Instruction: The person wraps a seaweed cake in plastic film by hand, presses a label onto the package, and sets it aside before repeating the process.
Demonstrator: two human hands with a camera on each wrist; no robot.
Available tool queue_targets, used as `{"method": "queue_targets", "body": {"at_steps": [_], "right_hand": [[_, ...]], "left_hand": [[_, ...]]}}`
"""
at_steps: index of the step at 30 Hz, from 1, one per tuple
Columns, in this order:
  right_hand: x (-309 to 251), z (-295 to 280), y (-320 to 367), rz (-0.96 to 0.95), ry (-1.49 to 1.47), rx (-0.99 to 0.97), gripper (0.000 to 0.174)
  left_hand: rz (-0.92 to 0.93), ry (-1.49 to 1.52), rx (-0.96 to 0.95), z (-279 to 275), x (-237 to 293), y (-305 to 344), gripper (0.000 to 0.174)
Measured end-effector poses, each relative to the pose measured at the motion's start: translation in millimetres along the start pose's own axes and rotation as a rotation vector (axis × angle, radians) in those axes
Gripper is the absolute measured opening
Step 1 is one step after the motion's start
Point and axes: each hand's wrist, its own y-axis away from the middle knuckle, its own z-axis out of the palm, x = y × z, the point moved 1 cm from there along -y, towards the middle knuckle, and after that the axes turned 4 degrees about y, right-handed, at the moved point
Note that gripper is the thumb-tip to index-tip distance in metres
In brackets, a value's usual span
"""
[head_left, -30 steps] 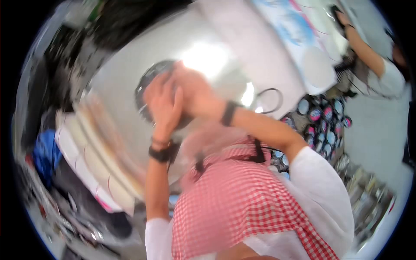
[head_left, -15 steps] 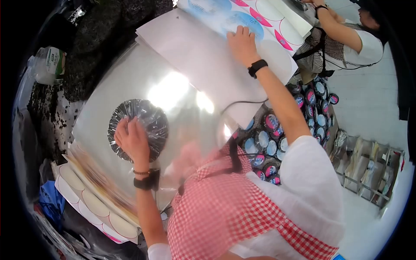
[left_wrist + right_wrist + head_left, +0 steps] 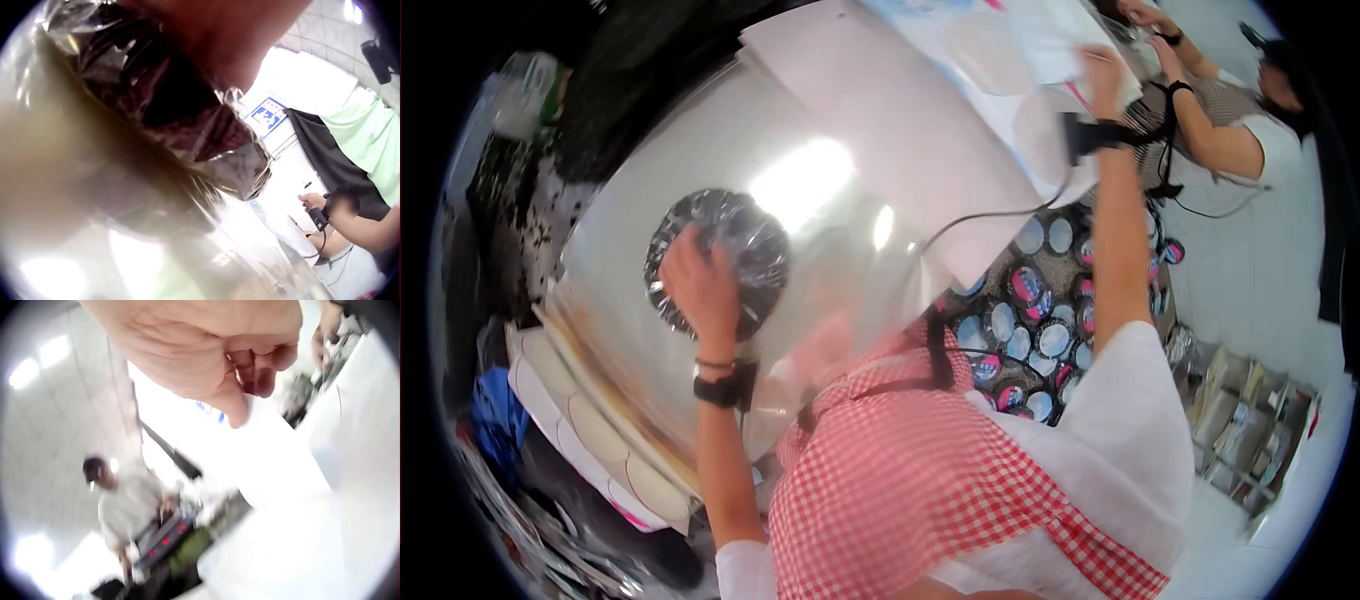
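My left hand [image 3: 700, 285] rests on top of a round black pack [image 3: 752, 235] wrapped in crinkly clear film, its fingers bent over the middle. Up close in the left wrist view, the wrapped pack [image 3: 231, 159] shows its shiny film edge beneath that hand. At the far right of the work surface, my right hand [image 3: 1103, 85] is over the printed label sheets. The right wrist view has this hand [image 3: 212, 350] pinching the edge of a white paper piece [image 3: 275, 450] between thumb and fingers; the paper is blurred.
A glossy clear sheet [image 3: 640, 220] covers the work surface, with white paper [image 3: 880, 110] beyond. Several labelled round packs [image 3: 1025, 290] lie below at the right. A cable [image 3: 990, 214] runs to my right wrist. Another person [image 3: 1215, 130] works at the back right.
Both hands were at the wrapped pack; my right hand then went to the label sheets and has moved farther right. The left hand stays on the pack.
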Motion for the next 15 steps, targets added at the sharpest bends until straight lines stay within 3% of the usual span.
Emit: {"method": "queue_targets", "body": {"at_steps": [1, 2, 4, 5, 6, 7, 8, 10, 11, 12, 13, 14, 15], "right_hand": [[24.1, -40.4, -14.3, -0.007, 0.127, 0.107, 0.018], [27.3, -71.2, -15.8, 0.295, -0.090, 0.123, 0.020], [6.3, -85.2, -10.1, 0.481, -0.552, 0.285, 0.025], [-43.0, -77.7, 19.0, 0.219, -0.760, 0.153, 0.029], [-116.6, -60.5, 55.9, 0.182, -0.898, 0.105, 0.033], [-171.6, -39.1, 95.8, 0.231, -0.992, 0.019, 0.021], [-215.0, -16.8, 134.4, 0.115, -0.927, -0.098, 0.023], [-286.6, 29.9, 209.1, -0.406, -0.612, -0.270, 0.038], [-310.5, 47.7, 234.5, -0.571, -0.567, -0.336, 0.048], [-331.5, 55.8, 247.9, -0.682, -0.553, -0.524, 0.064], [-340.8, 70.5, 261.2, -0.723, -0.527, -0.560, 0.065], [-346.6, 84.1, 272.6, -0.760, -0.540, -0.531, 0.061], [-347.6, 90.1, 276.6, -0.793, -0.513, -0.542, 0.060]], "left_hand": [[0.019, -0.038, -0.005, -0.7, -1.5, -0.5, 0.036], [0.000, -0.003, -0.008, -2.8, -1.2, -0.1, 0.034], [-0.013, 0.002, 0.061, -5.4, 5.2, -2.2, 0.031], [0.006, -0.022, 0.123, -6.1, 8.1, -4.0, 0.029], [-0.013, 0.011, 0.100, -3.1, 5.3, -3.4, 0.028], [-0.027, 0.051, 0.077, -1.3, 1.2, -1.2, 0.027], [-0.051, 0.080, 0.057, -1.1, -2.4, -0.3, 0.026], [-0.081, 0.092, 0.043, -2.6, -0.7, 0.3, 0.027], [-0.065, 0.047, 0.038, -4.3, 2.1, 3.6, 0.029], [-0.048, 0.006, 0.036, -4.0, 4.4, 6.0, 0.031], [-0.029, -0.034, 0.033, -2.1, 5.6, 9.1, 0.033], [-0.266, 0.281, 0.077, 12.9, -2.4, 23.3, 0.041], [-0.203, 0.273, 0.062, 25.5, -10.6, 36.4, 0.043]]}}
